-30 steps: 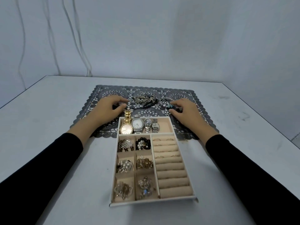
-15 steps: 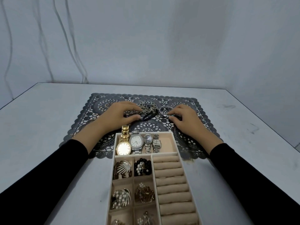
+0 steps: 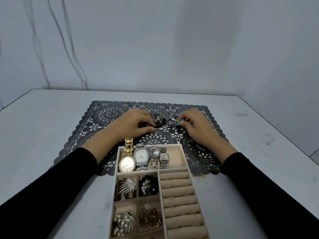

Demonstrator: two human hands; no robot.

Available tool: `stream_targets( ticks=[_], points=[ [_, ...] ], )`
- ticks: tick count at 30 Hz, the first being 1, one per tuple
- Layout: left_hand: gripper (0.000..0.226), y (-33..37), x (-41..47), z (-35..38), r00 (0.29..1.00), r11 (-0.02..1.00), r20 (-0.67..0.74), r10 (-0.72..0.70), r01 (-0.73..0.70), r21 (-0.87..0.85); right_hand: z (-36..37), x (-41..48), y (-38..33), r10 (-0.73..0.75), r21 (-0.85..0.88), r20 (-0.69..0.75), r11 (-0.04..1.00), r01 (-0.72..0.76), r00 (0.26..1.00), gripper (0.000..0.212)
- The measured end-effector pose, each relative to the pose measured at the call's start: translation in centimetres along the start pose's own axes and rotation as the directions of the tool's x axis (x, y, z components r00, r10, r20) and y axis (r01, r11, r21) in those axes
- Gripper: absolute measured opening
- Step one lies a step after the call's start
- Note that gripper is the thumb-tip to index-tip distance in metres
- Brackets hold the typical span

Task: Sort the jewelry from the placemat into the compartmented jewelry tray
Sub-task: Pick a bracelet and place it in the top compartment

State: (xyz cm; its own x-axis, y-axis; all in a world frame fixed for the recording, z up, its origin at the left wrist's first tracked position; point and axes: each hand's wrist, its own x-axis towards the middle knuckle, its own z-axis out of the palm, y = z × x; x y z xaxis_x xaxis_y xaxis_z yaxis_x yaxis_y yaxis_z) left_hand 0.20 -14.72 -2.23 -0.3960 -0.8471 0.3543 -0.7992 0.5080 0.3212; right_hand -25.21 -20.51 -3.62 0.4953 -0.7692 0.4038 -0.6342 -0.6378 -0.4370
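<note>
Beyond the jewelry tray (image 3: 183,147), on the placemat (image 3: 103,116), the left hand (image 3: 133,124) curls its fingers (image 3: 146,118) onto a dark tangle of chains (image 3: 158,116), while the right hand (image 3: 196,125) pinches a beaded bracelet (image 3: 175,120) just beside it. The chains look light, limp and snag-prone, so lifting from the bunched middle should suit. No writing is legible; the watches (image 3: 143,157) in the tray's far compartment show dials too small to read.

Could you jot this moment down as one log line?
left hand at necklaces | right hand pinching bracelet | four watches in tray
</note>
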Motion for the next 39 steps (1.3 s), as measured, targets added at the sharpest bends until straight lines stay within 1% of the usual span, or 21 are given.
stream_targets(
  ticks=[5,10,12,14,16,18,20,22,25,27,30,31,39],
  points=[
    [0.018,-0.1,0.3,0.2,1.000,0.999,-0.001,-0.031,0.032,0.040,-0.5,0.2,-0.4,0.015,0.093,-0.218,0.996,0.006,0.976,0.007],
    [0.008,-0.2,0.3,0.3,0.999,0.999,0.022,-0.024,0.024,0.043,-0.4,0.1,-0.5,0.062,0.129,-0.301,0.991,-0.024,0.952,0.006],
    [0.004,-0.1,0.3,0.2,0.999,0.999,-0.013,-0.035,0.035,0.010,-0.4,0.0,-0.6,0.084,0.150,-0.325,0.988,-0.037,0.942,0.006],
    [0.003,0.3,0.2,-0.1,0.991,0.994,-0.098,-0.087,0.080,-0.073,-0.3,0.0,-0.6,0.100,0.165,-0.328,0.985,-0.048,0.939,0.006],
    [0.003,0.8,0.1,-0.4,0.968,0.971,-0.185,-0.172,0.135,-0.198,-0.2,0.0,-0.5,0.111,0.174,-0.326,0.983,-0.055,0.939,0.006],
    [0.005,1.1,0.1,-0.6,0.939,0.937,-0.240,-0.248,0.169,-0.306,-0.3,-0.1,-0.6,0.113,0.178,-0.327,0.982,-0.056,0.938,0.006],
    [0.008,1.3,0.1,-0.7,0.914,0.913,-0.284,-0.290,0.175,-0.369,-0.3,-0.1,-0.7,0.115,0.179,-0.327,0.982,-0.058,0.938,0.006],
    [0.009,1.4,0.2,-0.7,0.895,0.902,-0.319,-0.313,0.175,-0.394,-0.3,-0.2,-0.8,0.117,0.182,-0.329,0.981,-0.059,0.937,0.006],
    [0.008,1.7,0.2,-1.0,0.887,0.879,-0.325,-0.327,0.158,-0.451,-0.3,-0.2,-0.9,0.130,0.207,-0.333,0.976,-0.062,0.934,0.007],
    [0.004,2.0,0.3,-1.2,0.893,0.848,-0.297,-0.337,0.151,-0.509,-0.2,-0.2,-1.0,0.145,0.229,-0.330,0.971,-0.070,0.933,0.008],
    [0.008,2.7,0.5,-1.6,0.904,0.750,-0.234,-0.358,0.130,-0.648,-0.1,-0.2,-1.0,0.162,0.261,-0.327,0.962,-0.076,0.931,0.008],
    [0.009,2.7,0.5,-1.7,0.905,0.733,-0.226,-0.361,0.125,-0.668,0.0,-0.2,-1.1,0.163,0.266,-0.324,0.961,-0.075,0.932,0.008],
    [0.005,1.0,-0.4,-1.0,0.900,0.823,-0.180,-0.396,0.261,-0.504,0.2,-0.2,-1.3,0.167,0.291,-0.308,0.954,-0.074,0.937,0.008]
  ],
)
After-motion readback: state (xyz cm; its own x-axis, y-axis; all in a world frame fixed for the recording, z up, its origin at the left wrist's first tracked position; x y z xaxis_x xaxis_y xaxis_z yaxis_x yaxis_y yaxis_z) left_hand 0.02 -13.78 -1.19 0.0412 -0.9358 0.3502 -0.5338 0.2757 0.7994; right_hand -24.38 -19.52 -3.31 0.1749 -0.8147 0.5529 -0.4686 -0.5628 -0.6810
